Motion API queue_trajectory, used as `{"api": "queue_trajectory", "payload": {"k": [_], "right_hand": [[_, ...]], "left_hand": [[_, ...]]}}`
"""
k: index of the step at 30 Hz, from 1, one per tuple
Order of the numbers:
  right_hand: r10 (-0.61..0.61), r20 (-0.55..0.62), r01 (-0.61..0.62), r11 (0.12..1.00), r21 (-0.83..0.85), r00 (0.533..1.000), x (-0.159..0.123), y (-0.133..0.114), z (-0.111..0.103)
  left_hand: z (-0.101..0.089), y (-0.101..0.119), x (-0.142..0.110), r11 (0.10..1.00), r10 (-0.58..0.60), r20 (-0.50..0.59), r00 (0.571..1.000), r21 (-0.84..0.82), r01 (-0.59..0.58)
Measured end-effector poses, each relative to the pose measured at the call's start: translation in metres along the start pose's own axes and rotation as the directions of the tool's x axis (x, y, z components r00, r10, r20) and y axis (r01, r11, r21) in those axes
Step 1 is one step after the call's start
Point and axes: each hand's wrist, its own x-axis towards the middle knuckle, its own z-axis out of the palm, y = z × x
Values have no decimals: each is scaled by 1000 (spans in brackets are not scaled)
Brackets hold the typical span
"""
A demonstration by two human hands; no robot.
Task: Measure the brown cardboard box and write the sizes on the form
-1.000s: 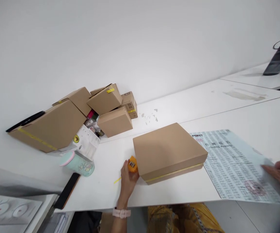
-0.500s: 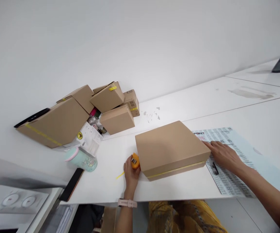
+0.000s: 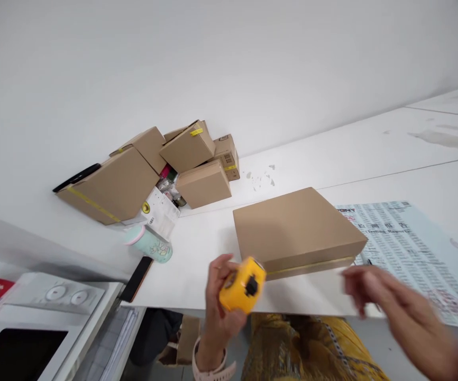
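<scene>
From the head, against a pale wall (image 3: 272, 69), a white desk (image 3: 312, 166) with scuffed patches (image 3: 272, 182) toward the back, cartons (image 3: 204, 185) and a mint tumbler (image 3: 154, 244) at the left end. Over the near edge, a yellow tape measure (image 3: 237, 295), clamped in the left hand (image 3: 215, 312), in front of a cardboard box (image 3: 296, 222). Near a printed sheet (image 3: 403, 243), right hand (image 3: 387, 293), too blurred to tell whether holding anything.

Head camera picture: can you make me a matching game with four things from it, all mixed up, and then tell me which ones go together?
Things:
1. Tape measure
2. Cup
3. Printed sheet
4. Wristband

Clues:
A. Light blue, with rows of writing
B. Pale pink
C. Held in the left hand
D. Mint green, with a pink rim

Right pairs: 1-C, 2-D, 3-A, 4-B
</scene>
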Motion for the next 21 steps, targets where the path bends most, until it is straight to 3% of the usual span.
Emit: {"api": "queue_trajectory", "payload": {"k": [2,4,8,12,15,18,21], "right_hand": [[63,121,-84,981,176,991,11,-5,51],[74,238,-136,956,260,968,18,-10,82],[92,237,-136,975,174,967,20,-18,87],[94,188,-122,982,145,978,20,-25,75],[80,124,-99,983,152,989,35,-34,52],[66,-68,-53,983,173,995,66,-45,1],[49,-198,7,962,272,979,102,-44,-54]], "left_hand": [[24,10,-4,986,-67,176,982,-141,92],[41,10,-6,966,-111,272,956,-196,167],[52,4,-5,959,-153,348,925,-175,225],[49,5,0,958,-181,369,912,-144,248],[38,9,12,965,-184,289,939,-126,228],[7,14,34,979,-178,130,975,-79,189],[-35,16,59,981,-193,-38,980,-10,193]]}}
